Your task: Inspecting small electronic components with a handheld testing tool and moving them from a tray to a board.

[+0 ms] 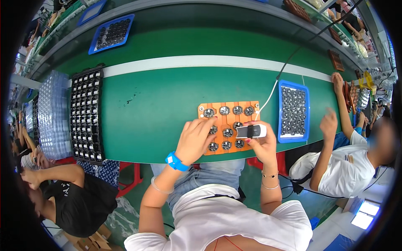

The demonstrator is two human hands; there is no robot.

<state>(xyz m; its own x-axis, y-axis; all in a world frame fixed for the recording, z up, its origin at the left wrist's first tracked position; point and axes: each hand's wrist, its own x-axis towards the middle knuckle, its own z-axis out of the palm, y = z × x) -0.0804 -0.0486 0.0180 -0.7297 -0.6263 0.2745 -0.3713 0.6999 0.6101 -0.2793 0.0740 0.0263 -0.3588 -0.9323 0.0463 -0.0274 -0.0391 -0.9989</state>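
Note:
An orange tray (218, 109) lies on the bench before me, with round black-and-silver circuit parts (227, 132) seated in rows. My left hand (196, 136) rests over its left edge. The thumb and curled fingers close around one round part (212, 129) there. Above the tray's right side, my right hand (264, 146) grips a white-and-grey handheld device (252, 131) with a black band around it. The device partly covers the right-hand parts. Its tip and whatever it touches are hidden. A white cable (270, 97) runs up from close behind it.
At right is a blue tray (281, 113) full of similar round parts; another blue tray (127, 37) sits at the far left. A black multi-cell tray (100, 121) and stacked clear plastic trays (54, 117) stand at left. Co-workers sit on both sides.

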